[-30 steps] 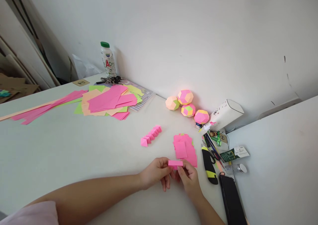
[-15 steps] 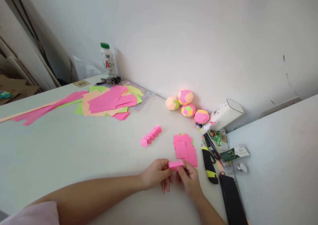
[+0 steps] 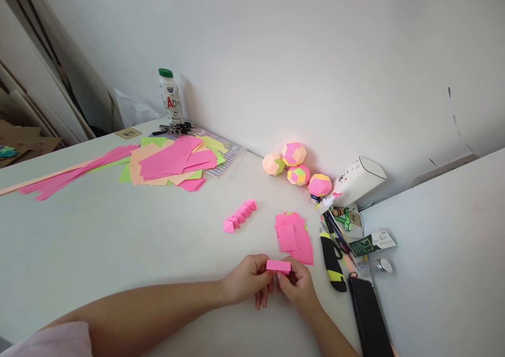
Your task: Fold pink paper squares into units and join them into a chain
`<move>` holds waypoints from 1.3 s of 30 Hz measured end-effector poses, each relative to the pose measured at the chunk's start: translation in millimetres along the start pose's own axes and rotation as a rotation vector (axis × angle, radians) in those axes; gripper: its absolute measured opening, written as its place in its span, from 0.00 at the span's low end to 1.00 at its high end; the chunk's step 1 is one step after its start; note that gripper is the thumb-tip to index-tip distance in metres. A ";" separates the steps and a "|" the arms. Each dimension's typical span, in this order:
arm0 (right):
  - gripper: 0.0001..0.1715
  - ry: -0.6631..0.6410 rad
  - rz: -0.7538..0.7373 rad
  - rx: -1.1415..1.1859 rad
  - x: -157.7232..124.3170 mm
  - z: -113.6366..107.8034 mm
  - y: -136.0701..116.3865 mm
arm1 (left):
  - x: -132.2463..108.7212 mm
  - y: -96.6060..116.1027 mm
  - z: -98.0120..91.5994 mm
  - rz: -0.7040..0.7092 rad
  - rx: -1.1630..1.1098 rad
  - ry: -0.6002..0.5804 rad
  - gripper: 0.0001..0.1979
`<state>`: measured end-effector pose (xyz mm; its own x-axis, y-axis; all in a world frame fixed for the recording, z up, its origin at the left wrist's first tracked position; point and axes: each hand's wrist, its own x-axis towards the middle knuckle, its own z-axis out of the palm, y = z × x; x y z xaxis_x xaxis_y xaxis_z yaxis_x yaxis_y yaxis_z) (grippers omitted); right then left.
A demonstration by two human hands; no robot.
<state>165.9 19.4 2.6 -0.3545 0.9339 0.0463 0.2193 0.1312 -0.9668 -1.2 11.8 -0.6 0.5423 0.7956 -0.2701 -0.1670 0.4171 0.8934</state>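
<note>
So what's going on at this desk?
A person is working a small piece of folded pink paper with both hands: the left hand grips its left end, the right hand its right. Just beyond them lies a stack of pink sheets. Left of that stack, a row of folded pink pieces sits on the table. Four multicoloured paper balls are grouped near the wall.
</note>
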 end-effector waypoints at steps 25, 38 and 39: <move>0.14 0.022 0.065 0.346 -1.8 -7.2 8.8 | 0.6 11.8 -3.0 -0.006 -0.139 -0.050 0.15; 0.14 -0.025 0.067 0.150 -0.2 -5.9 2.0 | 0.6 9.3 -2.1 -0.037 -0.077 -0.076 0.15; 0.15 -0.013 0.078 0.172 0.0 -6.0 1.6 | 0.8 8.3 -2.4 -0.038 -0.085 -0.066 0.16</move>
<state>171.8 21.7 2.6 -0.3548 0.9344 -0.0324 0.0886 -0.0009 -0.9961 -4.1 16.9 5.7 0.6025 0.7487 -0.2765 -0.2131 0.4847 0.8483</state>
